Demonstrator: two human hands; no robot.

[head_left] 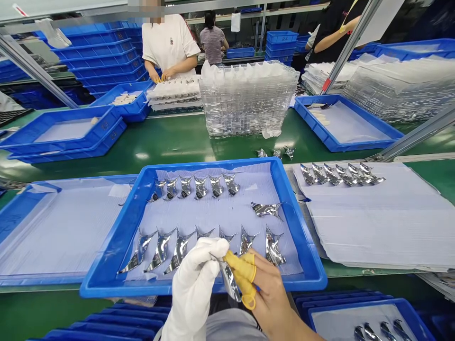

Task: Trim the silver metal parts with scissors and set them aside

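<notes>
A shiny, curved chrome part (pixel 230 282) is held up over the near edge of a paper-lined blue tray (pixel 202 288). My left hand (pixel 195 284), in a white glove, pinches its upper end. Yellow finger cots cover fingers of my right hand (pixel 261 286), which grips the same part from the right side. Inside the tray lie two rows of similar pointed chrome parts, among them a far-row part (pixel 201 188) and a near-row part (pixel 182 248). One chrome part (pixel 266 209) lies sideways at the right. My hands partly hide the near row.
At right, a row of chrome parts (pixel 341 174) lies on white sheets (pixel 384 222). An empty-looking lined tray (pixel 64 227) stands at left. Behind are stacked clear plastic trays (pixel 249 102) and a blue tray (pixel 350 125). A person (pixel 170 47) works across the green table (pixel 167 142).
</notes>
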